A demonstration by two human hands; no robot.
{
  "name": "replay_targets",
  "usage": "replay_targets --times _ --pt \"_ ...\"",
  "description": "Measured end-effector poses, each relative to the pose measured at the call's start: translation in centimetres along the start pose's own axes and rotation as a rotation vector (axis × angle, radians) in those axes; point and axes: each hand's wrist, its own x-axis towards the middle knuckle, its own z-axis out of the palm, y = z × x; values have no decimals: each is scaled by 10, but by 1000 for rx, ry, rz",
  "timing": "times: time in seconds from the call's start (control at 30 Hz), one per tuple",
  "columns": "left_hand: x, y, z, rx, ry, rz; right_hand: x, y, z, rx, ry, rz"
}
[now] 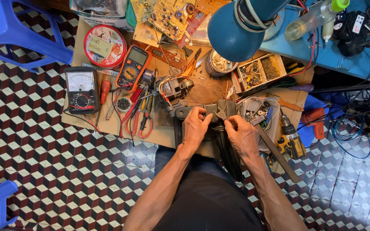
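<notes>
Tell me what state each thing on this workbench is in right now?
Left hand: gripping the dark plastic housing.
Right hand: pinching a small part at the housing.
Small motor: bare, wires exposed.
Analog meter: lying flat, leads attached.
Orange multimeter: lying flat.
Cordless drill: lying on its side.
Parts tray: open, filled.

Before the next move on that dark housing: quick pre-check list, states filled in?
1. Left hand grip on the dark plastic housing: ok, fingers wrapped over its top edge.
2. Right hand grip: ok, fingertips pinch at the housing's middle; what they pinch, cannot tell.
3. Housing supported: ok, it rests on the cardboard work board.
4. Motor wires free of the hands: cannot tell.
5. Cordless drill out of the way: ok, right of the right hand, apart.
6. Blue lamp blocks part of the bench: not ok.
</notes>
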Motion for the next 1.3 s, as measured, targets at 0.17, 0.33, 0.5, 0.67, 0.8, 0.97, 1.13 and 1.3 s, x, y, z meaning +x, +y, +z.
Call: replay_targets --times 0.17,0.33,0.5,0.67,0.8,0.97,1.13,1.3 --pt "18 -6 13 263 7 -18 15 0 2 -92 -45 -78" --pt "16 -8 17 13 14 -265 30 17 0 -221 -131 -123" --pt "-6 3 13 -99 76 -226 56 32 10 -293 -75 -537" --pt "-6 15 17 -66 43 -261 91 35 4 -396 -287 -624" --pt "-8 3 18 -15 35 -201 100 40 9 -422 -385 -692" --pt "-12 -10 16 -137 -59 -308 93 49 20 -396 -358 -767" --pt "-7 -11 16 -224 -51 -290 108 45 24 -419 -370 -770" --pt "-7 -14 27 -372 -15 -374 106 40 20 -393 -406 -733"
